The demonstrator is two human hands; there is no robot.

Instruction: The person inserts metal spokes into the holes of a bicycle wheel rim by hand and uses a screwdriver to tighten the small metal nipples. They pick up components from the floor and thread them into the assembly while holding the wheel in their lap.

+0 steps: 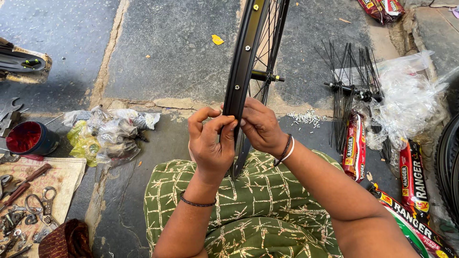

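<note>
That black bike wheel (246, 67) standing upright in the middle of the frame looks light but stiff, though its thin spokes would bend easily, so the rim's the place to grab. The left hand (209, 145) and right hand (260, 126) both pinch its lower edge, fingers curled shut (loose spokes (351, 71) lie at the right).

Even, soft daylight; no hard shadows around the hands (234, 136). Mild glare on the clear plastic bag (406, 95) right of them. Focus sharp throughout; slight wide-angle stretching showed toward frame edges.
</note>
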